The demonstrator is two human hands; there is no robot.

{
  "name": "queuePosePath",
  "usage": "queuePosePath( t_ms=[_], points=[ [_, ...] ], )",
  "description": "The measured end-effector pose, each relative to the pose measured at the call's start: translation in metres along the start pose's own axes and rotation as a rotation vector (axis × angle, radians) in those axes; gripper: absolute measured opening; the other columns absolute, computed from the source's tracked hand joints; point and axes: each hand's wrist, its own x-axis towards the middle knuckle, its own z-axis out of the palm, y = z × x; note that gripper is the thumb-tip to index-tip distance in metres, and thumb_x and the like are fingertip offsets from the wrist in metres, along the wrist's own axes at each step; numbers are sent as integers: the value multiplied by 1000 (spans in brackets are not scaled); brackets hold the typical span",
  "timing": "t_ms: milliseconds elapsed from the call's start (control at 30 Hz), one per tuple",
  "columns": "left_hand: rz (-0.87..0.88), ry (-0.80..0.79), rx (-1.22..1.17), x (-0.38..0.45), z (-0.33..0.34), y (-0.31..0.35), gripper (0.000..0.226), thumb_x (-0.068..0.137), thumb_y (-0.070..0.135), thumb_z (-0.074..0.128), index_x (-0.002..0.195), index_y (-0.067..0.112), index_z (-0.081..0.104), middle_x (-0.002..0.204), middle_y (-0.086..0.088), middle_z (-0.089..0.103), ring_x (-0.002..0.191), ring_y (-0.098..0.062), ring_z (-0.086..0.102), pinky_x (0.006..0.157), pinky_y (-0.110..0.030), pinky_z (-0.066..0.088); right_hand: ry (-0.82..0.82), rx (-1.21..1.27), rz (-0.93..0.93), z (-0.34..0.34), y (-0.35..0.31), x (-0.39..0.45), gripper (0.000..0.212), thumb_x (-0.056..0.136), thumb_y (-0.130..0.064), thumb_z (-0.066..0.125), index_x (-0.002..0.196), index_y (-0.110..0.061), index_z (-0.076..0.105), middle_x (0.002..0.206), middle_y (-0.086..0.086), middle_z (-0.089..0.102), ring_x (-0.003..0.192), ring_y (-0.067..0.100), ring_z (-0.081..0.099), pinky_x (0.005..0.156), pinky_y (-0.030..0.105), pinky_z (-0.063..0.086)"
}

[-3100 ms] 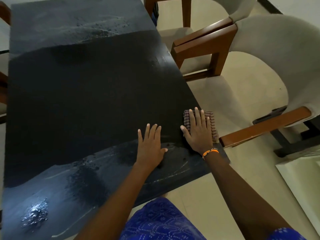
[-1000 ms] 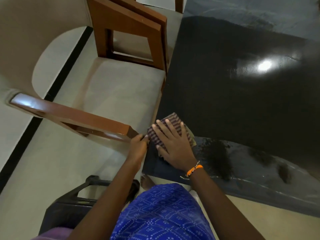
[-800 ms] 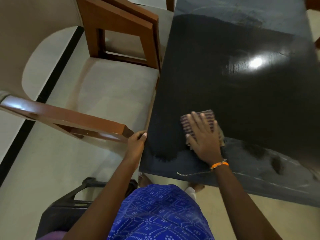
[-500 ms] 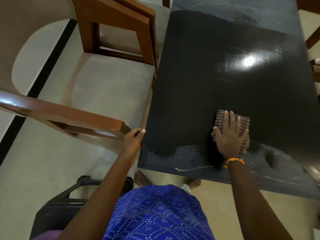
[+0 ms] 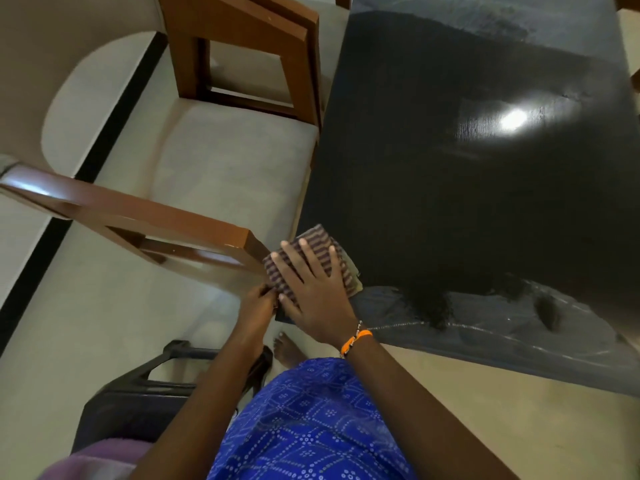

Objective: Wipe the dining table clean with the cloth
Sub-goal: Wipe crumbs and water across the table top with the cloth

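**Cloth at the table's near corner, wet band left to wipe**

While only the head view is on offer, it shows enough. At lower centre of the frame the right hand lies flat, fingers spread, pressing the striped cloth onto the near left corner of the dark dining table; it pins the cloth rather than pinching it. Just left of it, the left hand sits at the table's edge, fingers curled toward the cloth's edge, though whether it grips cloth or table I cannot tell.

Part of the cloth seems to overhang the corner, so a hard push outward could drag it off the table or knock the wooden chair arm close by. A pale streaky band along the near edge, lower right, looks unwiped; strokes that stop short would leave it.

Under the palm the cloth's middle is hidden. The table's far end and right side are cut off, and glare at upper right masks the surface there.
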Motion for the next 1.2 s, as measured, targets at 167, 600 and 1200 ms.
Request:
queuePosePath(
  t_ms=[167, 600, 1200],
  points=[
    [1, -16, -57, -12, -7, -7, 15, 93, 12, 48, 89, 12, 63, 83, -4, 65, 75, -15, 61, 66, -22, 49, 40, -11, -46, -8, 41, -26, 65, 87, -42, 45, 147, -31, 22, 157, -5, 21, 146, 18, 13, 116, 49, 0],
    [26, -99, 13, -19, -12, -8, 19, 96, 20, 44, 97, 29, 61, 97, 8, 63, 89, -8, 56, 67, -22, 43, 205, -36, 830, -38, 170, -120, 70, 84, -47, 25, 149, -21, 20, 158, 5, 18, 145, 29, 14, 114, 61, 8],
    [-138, -119, -319, -42, -25, -41, 31, 91, -5, 32, 100, 6, 60, 95, -10, 66, 87, -19, 63, 70, -27, 50, -36, -45, 2, 14, -43, -42, 66, 89, -36, 41, 149, -21, 17, 159, 6, 12, 147, 29, 6, 115, 59, 4]
  ],
)
